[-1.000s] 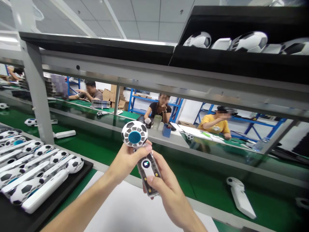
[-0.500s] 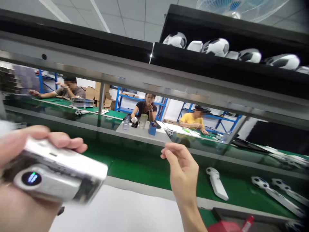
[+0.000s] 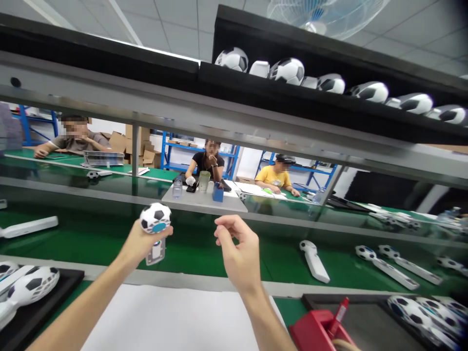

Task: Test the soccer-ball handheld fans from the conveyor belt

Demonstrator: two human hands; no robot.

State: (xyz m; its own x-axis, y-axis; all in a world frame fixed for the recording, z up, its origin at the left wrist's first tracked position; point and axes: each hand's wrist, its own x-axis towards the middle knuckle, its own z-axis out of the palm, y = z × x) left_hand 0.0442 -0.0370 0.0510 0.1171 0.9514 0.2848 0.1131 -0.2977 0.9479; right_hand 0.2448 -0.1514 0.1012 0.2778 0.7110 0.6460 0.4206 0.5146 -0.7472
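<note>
My left hand (image 3: 146, 239) is closed around a soccer-ball-patterned handheld device (image 3: 156, 217), raised over the green bench. Its round black-and-white head with a blue oval sticks out above my fingers. Below them shows a greyish, see-through-looking part with a small lit display; my grip hides the middle. To the right, my right hand (image 3: 239, 253) is held up with fingers curled and the thumb near the fingertips, nothing visible in them. A white sheet (image 3: 175, 317) lies on the bench below both hands.
Similar soccer-ball devices lie on the green surface (image 3: 278, 263), in black trays (image 3: 69, 285) left and right, and on the overhead shelf (image 3: 146, 56). A red box (image 3: 310, 326) with a red marker (image 3: 340, 312) stands front right. Three people sit across the bench.
My left hand has moved away from the camera, rightward in view, and the device has turned so its ball head shows. My right hand keeps its curled pose, while the view has shifted.
</note>
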